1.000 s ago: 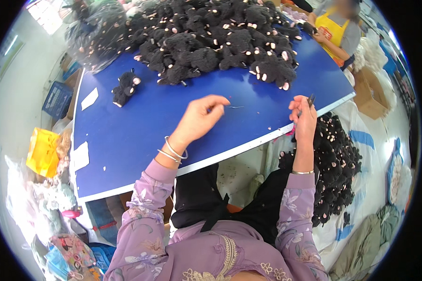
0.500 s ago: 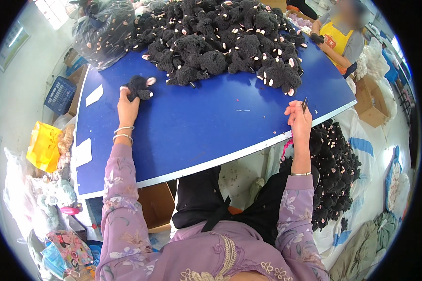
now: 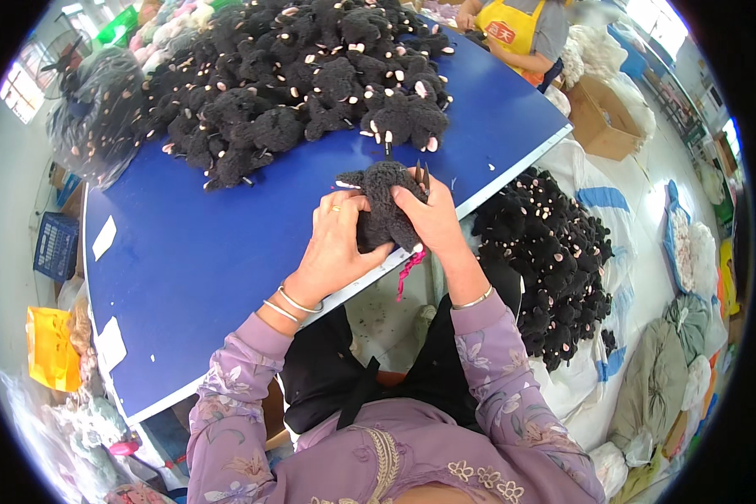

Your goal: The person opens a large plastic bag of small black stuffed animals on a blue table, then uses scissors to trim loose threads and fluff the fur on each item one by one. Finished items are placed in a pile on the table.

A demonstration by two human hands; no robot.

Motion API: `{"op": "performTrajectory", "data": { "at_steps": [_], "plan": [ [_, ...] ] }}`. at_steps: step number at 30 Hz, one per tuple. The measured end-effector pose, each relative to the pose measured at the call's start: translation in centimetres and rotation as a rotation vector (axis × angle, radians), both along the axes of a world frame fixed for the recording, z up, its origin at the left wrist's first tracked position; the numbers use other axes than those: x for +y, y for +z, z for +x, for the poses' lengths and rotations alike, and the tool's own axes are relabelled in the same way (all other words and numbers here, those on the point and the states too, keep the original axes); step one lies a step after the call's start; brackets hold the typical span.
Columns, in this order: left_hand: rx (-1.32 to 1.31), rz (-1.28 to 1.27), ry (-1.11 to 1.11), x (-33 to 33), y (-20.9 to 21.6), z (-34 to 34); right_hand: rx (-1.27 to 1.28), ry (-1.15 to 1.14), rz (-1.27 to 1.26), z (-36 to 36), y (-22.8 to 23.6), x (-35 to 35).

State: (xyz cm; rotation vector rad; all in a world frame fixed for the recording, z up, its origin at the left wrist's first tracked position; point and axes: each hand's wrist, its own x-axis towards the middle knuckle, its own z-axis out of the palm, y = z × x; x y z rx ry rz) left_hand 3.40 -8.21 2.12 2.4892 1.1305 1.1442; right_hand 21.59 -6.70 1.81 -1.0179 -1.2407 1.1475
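A black curly plush toy (image 3: 385, 206) with pale-lined ears is held between my two hands over the table's near edge. My left hand (image 3: 338, 239) is closed around its left side, thumb along the bottom. On its other side my right hand (image 3: 435, 214) grips the toy with the thumb pressed on the fur. The same hand keeps a small dark tool with two pointed tips (image 3: 423, 175), tweezers or thread snips, tucked in its fingers, points upward. Close below the toy hangs a twisted pink cord (image 3: 406, 275); where it is fixed is hidden.
Similar black plush toys (image 3: 260, 118) are heaped across the back of the blue table (image 3: 227, 277). A clear bag (image 3: 97, 126) of them stands far left. More toys (image 3: 554, 269) lie low on the right, on white sheeting. Behind the table is a person in a yellow apron (image 3: 512, 29).
My left hand has carried the plush toy from the table's left side toward the middle. My right hand has come in and taken hold of it, still keeping the pointed tool. The view has shifted right.
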Motion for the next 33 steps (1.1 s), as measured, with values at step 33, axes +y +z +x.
{"op": "performTrajectory", "data": {
  "at_steps": [33],
  "plan": [
    [-0.530,-0.413,-0.105,2.6,-0.3,-0.8,0.054,-0.093,0.163,1.2,2.7,-1.2]
  ]
}}
